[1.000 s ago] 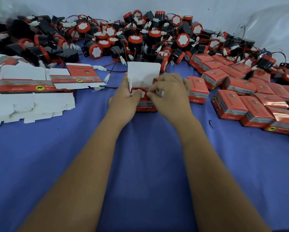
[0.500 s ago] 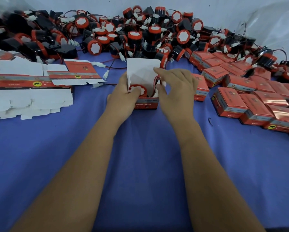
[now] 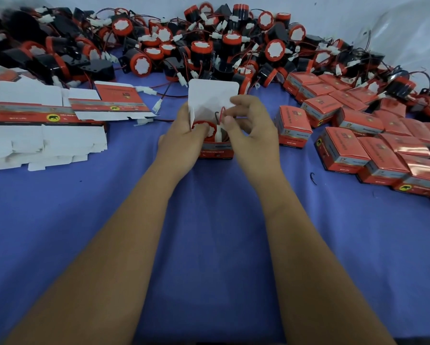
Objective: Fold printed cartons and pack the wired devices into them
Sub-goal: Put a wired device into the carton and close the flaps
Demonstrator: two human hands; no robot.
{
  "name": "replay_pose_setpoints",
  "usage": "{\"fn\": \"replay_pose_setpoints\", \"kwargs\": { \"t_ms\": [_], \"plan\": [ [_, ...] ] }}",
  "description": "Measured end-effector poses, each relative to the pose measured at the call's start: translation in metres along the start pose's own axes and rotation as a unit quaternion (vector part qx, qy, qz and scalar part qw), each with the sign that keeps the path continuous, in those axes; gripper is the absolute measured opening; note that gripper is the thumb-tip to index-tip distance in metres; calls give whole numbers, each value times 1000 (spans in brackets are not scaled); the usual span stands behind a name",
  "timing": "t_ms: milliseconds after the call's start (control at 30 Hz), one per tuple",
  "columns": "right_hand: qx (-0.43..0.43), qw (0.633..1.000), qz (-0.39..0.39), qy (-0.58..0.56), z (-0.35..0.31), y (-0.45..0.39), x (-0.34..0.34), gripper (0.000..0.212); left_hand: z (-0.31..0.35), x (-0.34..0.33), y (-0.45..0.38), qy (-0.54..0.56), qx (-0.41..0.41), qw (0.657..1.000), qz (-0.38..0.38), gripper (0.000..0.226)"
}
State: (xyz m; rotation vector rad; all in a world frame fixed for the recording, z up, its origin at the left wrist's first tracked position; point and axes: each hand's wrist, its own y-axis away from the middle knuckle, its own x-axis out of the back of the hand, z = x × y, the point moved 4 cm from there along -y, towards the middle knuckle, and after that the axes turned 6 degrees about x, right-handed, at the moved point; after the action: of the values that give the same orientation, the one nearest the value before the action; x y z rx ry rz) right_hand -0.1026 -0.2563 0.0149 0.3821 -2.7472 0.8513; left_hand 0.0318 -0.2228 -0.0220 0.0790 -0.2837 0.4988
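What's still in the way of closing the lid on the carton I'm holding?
The red wire and white connector, pinched by the right hand, stick up above the open carton. The lid flap stands upright behind them.

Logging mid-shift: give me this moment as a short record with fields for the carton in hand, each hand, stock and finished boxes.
carton in hand: red printed carton, white lid flap up, round red-rimmed black device inside
left hand: grips the carton's left side
right hand: pinches the red wire above the white plug
stock: pile of loose wired devices behind; flat carton blanks at left
finished: closed red boxes at right
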Motion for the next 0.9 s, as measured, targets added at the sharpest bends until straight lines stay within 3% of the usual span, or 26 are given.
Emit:
{"fn": "replay_pose_setpoints", "kwargs": {
  "t_ms": [233,367,500,900],
  "plan": [
    [35,999,-22,18,2,-1,-6,28,5,-1,4,21,7,1000,2,42],
    [101,990,-28,90,-2,-3,-8,22,6,0,3,47,17,998,29,31],
    [111,977,-58,173,1,-3,-12,22,4,-1,-1,36,13,997,65,31],
    [8,1000,-16,-6,0,-1,0,24,6,0,-5,24,6,997,74,23]
  ]
}}
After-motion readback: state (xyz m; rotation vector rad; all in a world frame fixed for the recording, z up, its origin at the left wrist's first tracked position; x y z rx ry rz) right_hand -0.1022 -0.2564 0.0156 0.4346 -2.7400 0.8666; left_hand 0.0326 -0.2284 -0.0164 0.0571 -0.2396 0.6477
